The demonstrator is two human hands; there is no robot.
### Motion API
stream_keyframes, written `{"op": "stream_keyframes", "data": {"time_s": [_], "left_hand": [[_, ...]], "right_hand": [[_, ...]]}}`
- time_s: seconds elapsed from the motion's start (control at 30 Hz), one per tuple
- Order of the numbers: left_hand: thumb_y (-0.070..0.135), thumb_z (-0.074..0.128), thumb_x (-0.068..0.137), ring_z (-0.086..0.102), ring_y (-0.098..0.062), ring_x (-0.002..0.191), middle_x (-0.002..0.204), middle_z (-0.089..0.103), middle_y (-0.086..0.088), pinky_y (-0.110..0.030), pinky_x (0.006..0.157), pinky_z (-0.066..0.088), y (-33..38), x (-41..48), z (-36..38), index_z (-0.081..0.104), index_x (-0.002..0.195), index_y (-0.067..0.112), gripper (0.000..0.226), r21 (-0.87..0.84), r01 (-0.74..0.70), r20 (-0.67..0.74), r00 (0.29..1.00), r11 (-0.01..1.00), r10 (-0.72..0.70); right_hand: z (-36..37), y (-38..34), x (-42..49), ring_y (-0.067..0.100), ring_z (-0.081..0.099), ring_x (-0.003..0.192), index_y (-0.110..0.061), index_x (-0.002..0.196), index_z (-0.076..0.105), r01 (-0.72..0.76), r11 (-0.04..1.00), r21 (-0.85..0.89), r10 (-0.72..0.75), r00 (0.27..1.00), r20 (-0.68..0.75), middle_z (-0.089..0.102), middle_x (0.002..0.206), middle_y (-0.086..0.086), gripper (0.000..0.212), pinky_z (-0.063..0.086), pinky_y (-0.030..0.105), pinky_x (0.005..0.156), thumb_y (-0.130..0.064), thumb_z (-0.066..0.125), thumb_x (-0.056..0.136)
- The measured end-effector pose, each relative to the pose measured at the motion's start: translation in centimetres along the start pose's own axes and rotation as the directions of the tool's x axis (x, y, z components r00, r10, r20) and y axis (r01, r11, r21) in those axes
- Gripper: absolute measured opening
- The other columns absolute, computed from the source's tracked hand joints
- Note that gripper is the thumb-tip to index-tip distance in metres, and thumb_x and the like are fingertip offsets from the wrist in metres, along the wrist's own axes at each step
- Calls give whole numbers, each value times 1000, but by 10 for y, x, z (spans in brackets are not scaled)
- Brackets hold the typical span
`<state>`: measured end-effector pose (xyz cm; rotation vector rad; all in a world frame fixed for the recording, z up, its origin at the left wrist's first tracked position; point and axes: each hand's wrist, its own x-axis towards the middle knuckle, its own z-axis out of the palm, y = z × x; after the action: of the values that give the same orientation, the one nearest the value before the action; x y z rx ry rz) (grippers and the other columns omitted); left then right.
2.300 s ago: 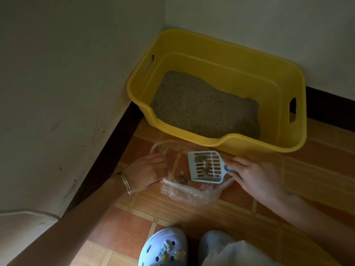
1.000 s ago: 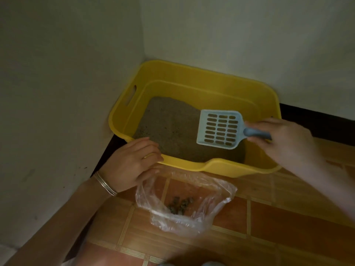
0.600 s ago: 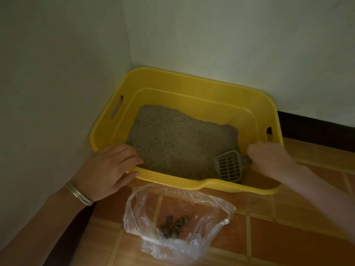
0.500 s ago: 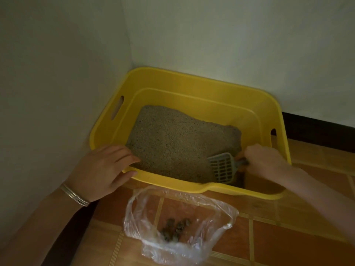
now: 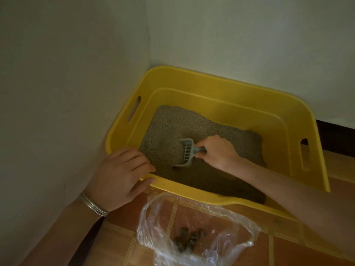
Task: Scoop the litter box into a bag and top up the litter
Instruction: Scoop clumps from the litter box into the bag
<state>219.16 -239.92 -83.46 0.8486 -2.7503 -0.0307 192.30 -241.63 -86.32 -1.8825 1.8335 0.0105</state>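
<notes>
Head view: yellow litter box [image 5: 221, 87] wedged into a wall corner [image 5: 148, 35], long axis running left to right. Inside, on grey litter [image 5: 169, 127], a grey-blue slotted scoop [image 5: 186, 153] lying roughly along that same axis, blade pointing left and dug on edge into the grains, handle pointing right. Right hand [image 5: 217, 152] curled round the handle. Left hand [image 5: 119, 179], banded at the wrist, resting on the near-left rim, fingers loosely straight over it, thumb outside. Just before the box, on orange floor tiles [image 5: 119, 240], a clear bag [image 5: 240, 221] lying open with dark clumps [image 5: 189, 239] inside.
</notes>
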Motion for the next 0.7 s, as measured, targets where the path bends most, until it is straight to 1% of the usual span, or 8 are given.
{"op": "stream_keyframes", "data": {"time_s": [0.1,0.27,0.43,0.5,0.57,0.63,0.7], "left_hand": [[38,54,88,65,-16,87,87,68,7,-26,89,39,1,0,1,72,89,21,25,-19,13,-12,1000,1000,-13],[36,54,87,65,-15,86,85,68,8,-26,89,38,3,1,2,72,86,22,23,-28,29,-32,999,999,-29],[36,55,88,66,-15,84,84,69,8,-25,89,39,5,2,2,73,85,22,23,-36,52,-37,998,998,-54],[36,54,88,66,-17,84,85,68,8,-28,87,43,4,2,2,73,85,22,24,-38,55,-30,998,998,-56],[37,55,88,65,-17,85,85,68,7,-31,85,46,4,2,2,72,86,22,23,-33,50,-24,998,998,-51],[37,56,87,65,-17,85,84,68,8,-32,83,46,3,2,2,72,85,22,22,-28,50,-21,998,998,-51],[36,57,87,65,-16,84,84,68,8,-32,83,46,4,2,3,72,85,23,20,-28,52,-25,998,998,-52]], "right_hand": [[-1,-1,14,19,64,85,-25,113,65,-14,999,-37,11,997,-71,68,104,0,24,51,32,68,-25,57,90],[-16,8,31,24,62,79,-22,110,65,-104,990,-92,91,986,-137,67,94,5,22,52,35,65,-27,56,91],[-34,33,25,18,55,67,-22,112,64,-208,961,-183,179,971,-161,59,81,2,23,43,27,51,-27,55,92],[-41,50,15,15,55,63,-22,114,63,-258,943,-209,228,961,-157,57,77,1,24,42,26,48,-25,55,91],[-47,66,0,9,51,58,-21,116,61,-287,932,-224,261,956,-136,52,71,-3,26,37,22,44,-24,57,90],[-52,78,-13,6,50,60,-22,119,60,-276,932,-236,262,961,-88,55,76,-5,31,36,20,46,-24,59,89],[-51,83,-24,7,54,69,-23,121,59,-247,947,-207,249,968,-15,64,93,-2,35,39,17,53,-24,62,86]]}}
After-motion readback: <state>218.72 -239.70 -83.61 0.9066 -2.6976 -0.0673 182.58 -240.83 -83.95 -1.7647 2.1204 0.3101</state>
